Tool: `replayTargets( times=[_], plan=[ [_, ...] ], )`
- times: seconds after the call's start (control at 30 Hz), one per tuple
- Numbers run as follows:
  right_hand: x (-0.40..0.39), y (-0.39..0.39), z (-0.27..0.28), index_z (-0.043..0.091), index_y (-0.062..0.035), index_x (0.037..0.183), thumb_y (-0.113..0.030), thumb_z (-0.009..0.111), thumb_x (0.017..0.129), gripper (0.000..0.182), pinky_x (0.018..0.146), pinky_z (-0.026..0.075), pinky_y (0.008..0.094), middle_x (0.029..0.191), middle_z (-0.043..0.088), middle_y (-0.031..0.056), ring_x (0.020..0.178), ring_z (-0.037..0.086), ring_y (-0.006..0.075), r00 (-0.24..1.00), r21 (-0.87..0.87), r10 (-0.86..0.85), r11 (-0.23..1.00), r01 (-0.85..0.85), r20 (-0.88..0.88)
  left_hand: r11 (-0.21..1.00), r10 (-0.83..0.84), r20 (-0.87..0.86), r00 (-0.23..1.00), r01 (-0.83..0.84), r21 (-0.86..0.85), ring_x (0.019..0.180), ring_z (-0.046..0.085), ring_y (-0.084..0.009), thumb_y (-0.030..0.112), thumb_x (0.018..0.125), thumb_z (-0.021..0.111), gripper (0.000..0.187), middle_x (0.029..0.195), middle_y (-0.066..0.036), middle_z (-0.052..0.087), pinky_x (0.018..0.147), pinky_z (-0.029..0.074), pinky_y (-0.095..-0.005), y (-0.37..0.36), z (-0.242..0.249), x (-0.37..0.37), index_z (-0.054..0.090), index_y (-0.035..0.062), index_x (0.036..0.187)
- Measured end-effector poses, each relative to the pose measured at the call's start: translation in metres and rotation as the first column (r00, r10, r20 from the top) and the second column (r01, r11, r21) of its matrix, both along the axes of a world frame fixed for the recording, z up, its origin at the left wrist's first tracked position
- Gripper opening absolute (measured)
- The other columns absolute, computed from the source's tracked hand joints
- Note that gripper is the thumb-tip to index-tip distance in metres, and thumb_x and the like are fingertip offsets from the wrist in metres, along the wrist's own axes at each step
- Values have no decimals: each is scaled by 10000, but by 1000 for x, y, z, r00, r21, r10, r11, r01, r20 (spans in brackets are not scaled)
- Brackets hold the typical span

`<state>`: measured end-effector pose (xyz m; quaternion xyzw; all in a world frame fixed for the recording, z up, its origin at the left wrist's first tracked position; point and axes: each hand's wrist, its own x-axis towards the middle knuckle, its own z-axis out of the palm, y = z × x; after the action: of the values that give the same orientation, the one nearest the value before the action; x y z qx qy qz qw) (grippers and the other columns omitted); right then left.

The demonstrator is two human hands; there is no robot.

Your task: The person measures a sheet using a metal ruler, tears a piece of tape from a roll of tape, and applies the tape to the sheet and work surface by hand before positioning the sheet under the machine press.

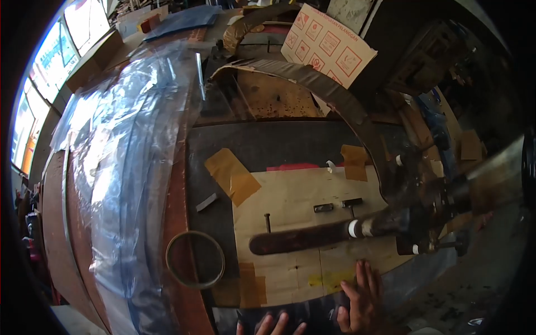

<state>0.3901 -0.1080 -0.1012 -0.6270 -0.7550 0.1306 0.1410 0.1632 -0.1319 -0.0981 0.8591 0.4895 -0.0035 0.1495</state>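
Observation:
At the bottom edge, only the fingertips of my left hand [272,325] show, spread apart on dark clear-covered material. My right hand [363,298] rests to the right of it, fingers apart, its fingertips on the lower edge of a pale sheet [290,195] beside a yellow mark [329,279]. Brown tape [231,176] holds the sheet's upper left corner, with more tape at the upper right and lower left. Above the sheet extends a dark machine arm [301,237] with a rounded end. Neither hand visibly holds anything.
Left of the sheet lies a tape ring [195,259]. Crumpled clear plastic [134,167] covers the left side. A curved band [335,95] arches behind the arm, near a printed cardboard piece [329,44]. Machine parts [435,212] stand at the right. Small dark blocks lie on the sheet.

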Motion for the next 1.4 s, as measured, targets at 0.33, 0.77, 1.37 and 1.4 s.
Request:
replayTargets(
  times=[0.33,0.77,1.37,1.4],
  plan=[
    [-2,-7,-5,443,1,1259,-312,338,983,430,1055,247,666,1384,370,410,1261,393,576,992,-110,-37,993,50,125,997,-40,-71,997,44,66,1393,374,-225,458,947,397,477,1517,-12,392,1104,217,-626,32,-8,-1,431,395,1419],
    [-11,13,10,544,67,1132,-264,489,970,372,941,418,501,1250,516,317,1037,534,447,937,-139,-339,935,326,-87,996,-54,-103,993,60,61,1383,386,-222,456,949,405,469,1508,-4,403,1099,223,-626,36,-9,0,434,399,1414],
    [-10,28,-4,411,100,1347,-456,356,989,664,946,336,627,1206,438,400,1044,450,570,975,-236,-124,958,166,185,997,-54,-117,992,59,45,1368,403,-218,454,952,415,458,1495,6,418,1093,231,-626,35,-9,0,437,406,1407],
    [-10,28,-5,417,100,1341,-456,362,986,661,939,339,625,1204,437,399,1040,450,568,974,-233,-115,959,160,196,997,-52,-118,992,58,43,1367,404,-218,454,952,416,458,1494,6,419,1093,232,-626,35,-9,0,437,406,1407]
  ],
)
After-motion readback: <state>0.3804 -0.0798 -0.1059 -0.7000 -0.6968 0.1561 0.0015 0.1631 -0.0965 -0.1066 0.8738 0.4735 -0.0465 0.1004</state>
